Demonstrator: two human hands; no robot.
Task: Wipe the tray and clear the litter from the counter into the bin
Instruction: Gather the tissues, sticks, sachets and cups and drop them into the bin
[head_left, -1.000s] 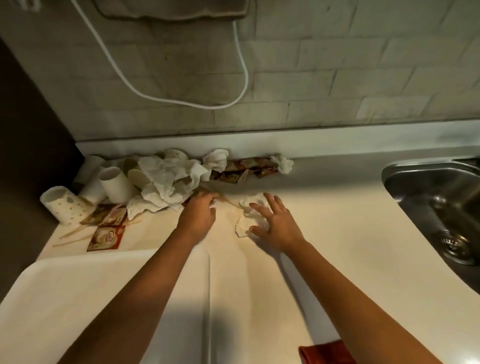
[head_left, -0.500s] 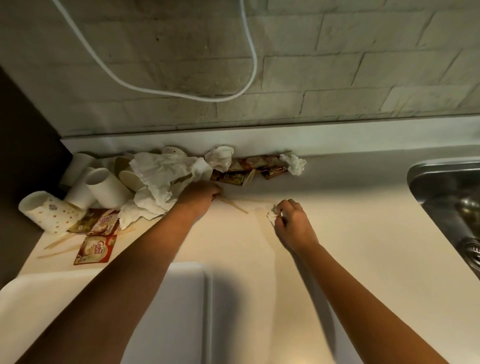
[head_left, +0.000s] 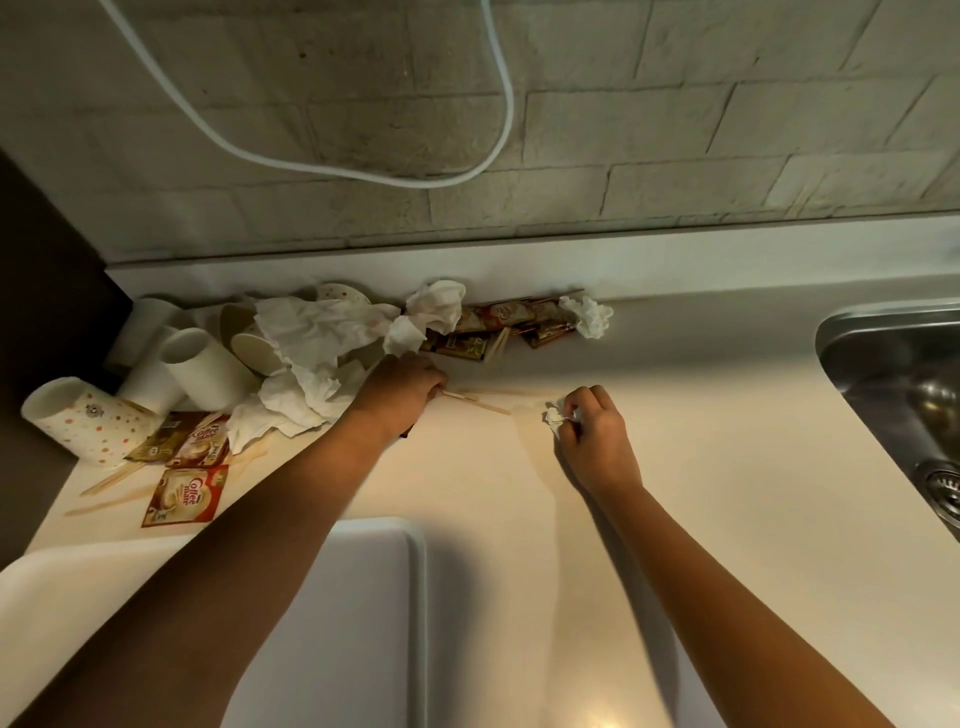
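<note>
The white tray (head_left: 363, 597) sits closest, at the counter's (head_left: 701, 467) near edge. Past the tray, the right hand (head_left: 597, 441) is curled tight around a small crumpled tissue (head_left: 555, 415), which lay flat under spread fingers a second ago. Left of it, the left hand (head_left: 400, 389) still pinches a wooden stir stick (head_left: 478, 402) (its fingertips are hidden). Beyond the tray lie crumpled napkins (head_left: 322, 343), paper cups (head_left: 202, 369) and Coffee mate sachets (head_left: 184, 493). The sink (head_left: 893, 374) is to the tray's far right.
</note>
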